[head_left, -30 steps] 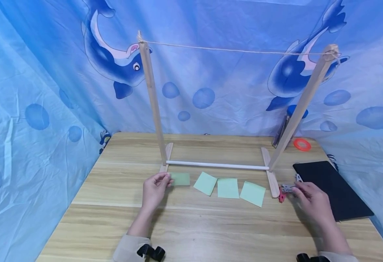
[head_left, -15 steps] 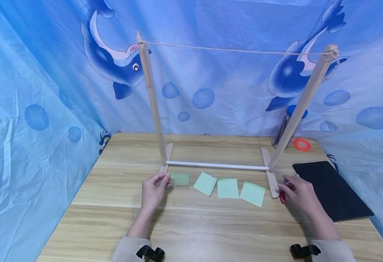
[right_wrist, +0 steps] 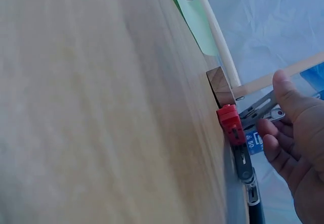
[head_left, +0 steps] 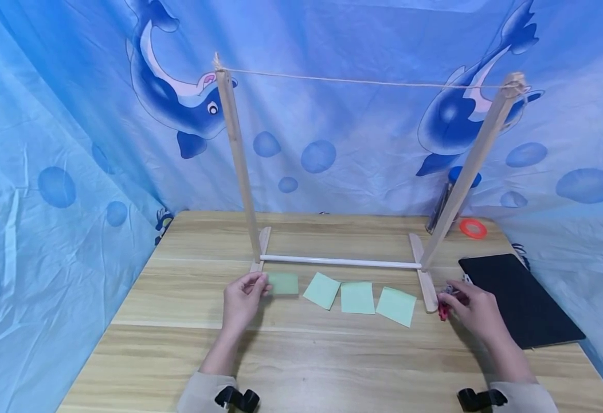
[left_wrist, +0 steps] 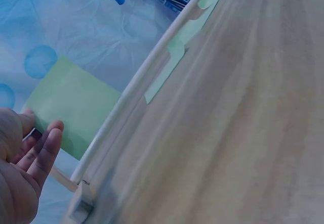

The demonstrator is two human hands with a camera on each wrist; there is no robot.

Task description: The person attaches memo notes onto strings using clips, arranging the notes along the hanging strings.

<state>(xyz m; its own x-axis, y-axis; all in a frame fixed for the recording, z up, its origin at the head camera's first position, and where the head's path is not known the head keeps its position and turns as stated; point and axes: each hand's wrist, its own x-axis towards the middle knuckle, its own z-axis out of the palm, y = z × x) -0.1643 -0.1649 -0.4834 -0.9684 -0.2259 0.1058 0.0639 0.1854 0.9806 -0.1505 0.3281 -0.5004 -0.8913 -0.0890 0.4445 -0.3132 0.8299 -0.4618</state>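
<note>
My left hand [head_left: 242, 301] pinches the left edge of a green sticky note [head_left: 284, 283], which is raised off the table in the left wrist view. To its right, several pale green sticky notes [head_left: 357, 297] lie in a row. At the right foot of the wooden stand [head_left: 427, 289], my right hand [head_left: 474, 310] pinches a grey clothes peg [right_wrist: 259, 108] between thumb and fingers. A red clothes peg [right_wrist: 230, 123] sits just below it, beside the foot's end. Darker grey pegs [right_wrist: 243, 161] lie behind that one, partly hidden in the head view.
Two wooden posts [head_left: 237, 155] carry a taut string [head_left: 363, 81] across the top. A white rod [head_left: 340, 262] joins them low down. Right of the stand lie a black board [head_left: 525, 301] and an orange tape ring [head_left: 473, 228]. A blue-lidded jar [head_left: 441, 206] stands behind the right post.
My right hand has moved left toward the stand's foot, and its fingers now cover more of the grey peg. The left hand keeps its hold on the sticky note, almost still.
</note>
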